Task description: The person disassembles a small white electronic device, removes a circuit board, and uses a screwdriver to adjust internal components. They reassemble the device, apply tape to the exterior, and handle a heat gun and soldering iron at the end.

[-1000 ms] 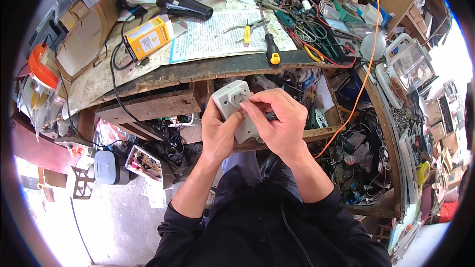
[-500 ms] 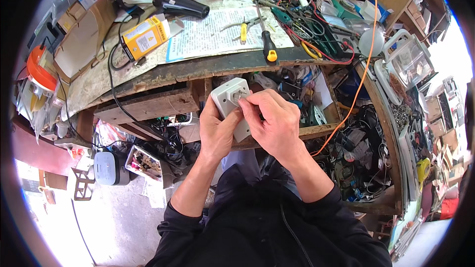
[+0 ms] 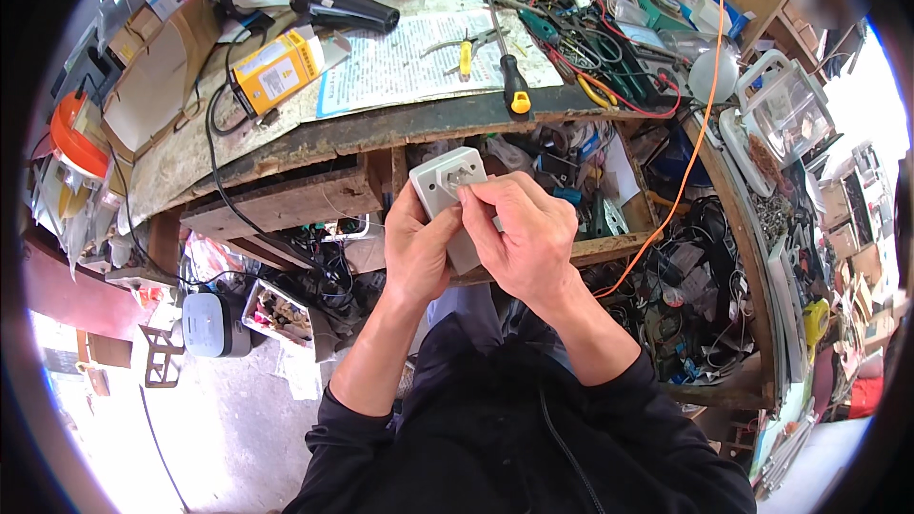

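A white, box-shaped plug-in adapter (image 3: pixel 430 176) with rounded corners is tilted in front of me, just beyond the bench edge. Metal plug pins stand up from a raised square on its upper face, and screw holes show near the corners. My left hand (image 3: pixel 415 252) wraps around its lower left side, with the thumb lying across the front. With thumb and forefinger pressed together, my right hand (image 3: pixel 528 238) pinches at the base of the pins. Whether some small part is between those fingertips is hidden. The adapter's lower half is partly covered by both hands.
On the wooden bench (image 3: pixel 286 154) lie a screwdriver (image 3: pixel 512 81), pliers (image 3: pixel 466 55), a yellow box (image 3: pixel 276 73) and a black hair dryer (image 3: pixel 345 8). Below, an open drawer (image 3: pixel 609 252) holds jumbled parts. An orange cable (image 3: pixel 700 148) hangs down on the right.
The adapter has tipped slightly and shifted a little to the right in my hands. My right fingertips have stayed at the pins, with only a small movement.
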The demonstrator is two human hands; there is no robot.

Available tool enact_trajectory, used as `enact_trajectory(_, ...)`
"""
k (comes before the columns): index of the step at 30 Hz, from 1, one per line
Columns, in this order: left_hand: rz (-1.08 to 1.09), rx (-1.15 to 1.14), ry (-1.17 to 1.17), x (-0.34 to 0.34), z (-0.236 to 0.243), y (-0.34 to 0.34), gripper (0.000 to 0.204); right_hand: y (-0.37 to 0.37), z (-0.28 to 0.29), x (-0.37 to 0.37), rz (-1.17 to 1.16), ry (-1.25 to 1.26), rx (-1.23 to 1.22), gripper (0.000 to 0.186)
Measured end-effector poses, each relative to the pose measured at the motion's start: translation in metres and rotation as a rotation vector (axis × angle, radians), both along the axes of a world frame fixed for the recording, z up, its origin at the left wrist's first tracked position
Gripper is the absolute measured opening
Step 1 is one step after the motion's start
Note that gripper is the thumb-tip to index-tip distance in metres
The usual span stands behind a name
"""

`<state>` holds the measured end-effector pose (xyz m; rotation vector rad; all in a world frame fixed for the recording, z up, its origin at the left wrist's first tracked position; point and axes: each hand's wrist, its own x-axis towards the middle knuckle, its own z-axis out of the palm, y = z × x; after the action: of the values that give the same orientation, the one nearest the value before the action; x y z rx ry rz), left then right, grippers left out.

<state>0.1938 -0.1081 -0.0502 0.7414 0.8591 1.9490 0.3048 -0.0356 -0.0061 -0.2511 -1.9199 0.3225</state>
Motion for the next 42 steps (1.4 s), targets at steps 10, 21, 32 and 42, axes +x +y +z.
enact_trajectory(10, -0.001, -0.079, -0.036, -0.001, -0.002, -0.003, 0.034, 0.004, -0.001, 0.000, -0.013, -0.105, -0.075, 0.009)
enact_trajectory(21, -0.006, -0.083, -0.061, -0.002, -0.006, -0.001, 0.030, 0.003, -0.006, -0.002, 0.009, -0.032, -0.074, 0.014)
enact_trajectory(32, -0.041, -0.100, -0.045, -0.005, -0.002, 0.000, 0.028, 0.005, -0.003, -0.003, -0.029, -0.058, -0.109, 0.013)
enact_trajectory(42, 0.002, -0.116, -0.007, -0.008, -0.001, 0.000, 0.029, 0.004, 0.001, -0.006, 0.017, -0.024, -0.106, 0.012)
